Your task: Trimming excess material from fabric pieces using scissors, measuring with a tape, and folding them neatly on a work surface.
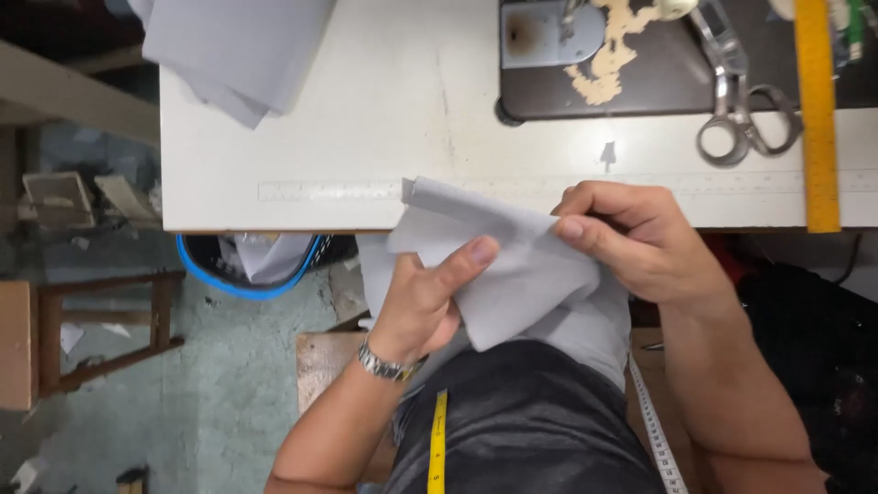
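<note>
1. the left hand (422, 302) pinches the lower edge of a pale grey fabric piece (512, 265), thumb on top, fingers closed under it.
2. the right hand (631, 238) grips the same cloth at its upper right, fingers curled tight.
3. the cloth is held over the lap, at the near edge of the white sewing table (366, 119), folded but not yet under the machine.
4. scissors (741, 101) and a yellow ruler (817, 110) lie untouched on the table; more grey fabric (238, 46) waits at the far left.
</note>
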